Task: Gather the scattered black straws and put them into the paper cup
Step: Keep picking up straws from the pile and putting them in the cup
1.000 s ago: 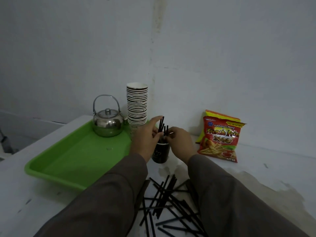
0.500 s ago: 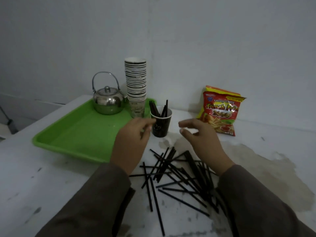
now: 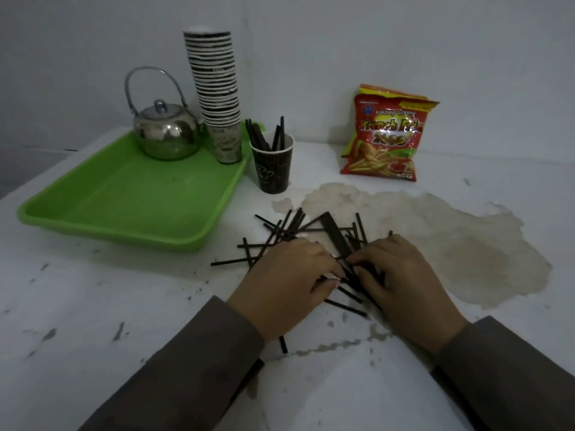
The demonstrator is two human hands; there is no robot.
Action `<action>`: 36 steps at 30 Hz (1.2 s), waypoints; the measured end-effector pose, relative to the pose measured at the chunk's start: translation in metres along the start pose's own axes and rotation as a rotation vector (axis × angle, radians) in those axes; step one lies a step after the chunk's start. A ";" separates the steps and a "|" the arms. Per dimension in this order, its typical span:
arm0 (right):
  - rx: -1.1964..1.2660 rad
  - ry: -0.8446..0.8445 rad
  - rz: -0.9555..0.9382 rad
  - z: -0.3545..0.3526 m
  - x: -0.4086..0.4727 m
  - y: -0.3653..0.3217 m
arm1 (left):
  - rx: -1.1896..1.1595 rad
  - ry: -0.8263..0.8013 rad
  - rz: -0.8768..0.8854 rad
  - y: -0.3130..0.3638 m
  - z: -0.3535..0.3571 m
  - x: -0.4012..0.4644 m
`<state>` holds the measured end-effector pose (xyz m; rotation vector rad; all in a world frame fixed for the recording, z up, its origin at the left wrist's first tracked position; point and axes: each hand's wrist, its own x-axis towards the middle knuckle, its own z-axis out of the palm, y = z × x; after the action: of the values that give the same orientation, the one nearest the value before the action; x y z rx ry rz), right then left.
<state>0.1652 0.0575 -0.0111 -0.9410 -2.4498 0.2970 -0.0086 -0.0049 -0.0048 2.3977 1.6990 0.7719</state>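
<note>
Down on the heap of straws, both hands are at work: the left hand lies knuckles-up over the near side with its fingers curled in, the right hand is just beside it with fingertips hooked among the black sticks. The grip looks narrow on both, closing round a few straws near their middles, though how many each one holds I cannot tell, because the fingers hide it. Outward from there, loose straws fan across the counter, crossing one another, with a couple poking out under the left sleeve. These look light, thin and fairly stiff, smooth enough to roll and slip, so I'd judge raking them parallel first and pinching the bundle at mid-length beats picking them singly. Beyond the heap stands the cup, upright, already holding several straws leaning on its rim, just beside the green tray with its kettle and cup stack. A snack bag leans on the wall to the right.
</note>
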 end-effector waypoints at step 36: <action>-0.184 0.013 0.347 -0.005 0.002 0.018 | 0.052 -0.118 -0.015 0.001 0.019 -0.005</action>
<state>0.1766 0.0720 -0.0123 -1.4466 -2.3224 0.1823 -0.0005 -0.0054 -0.0228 2.4088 1.7092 0.5793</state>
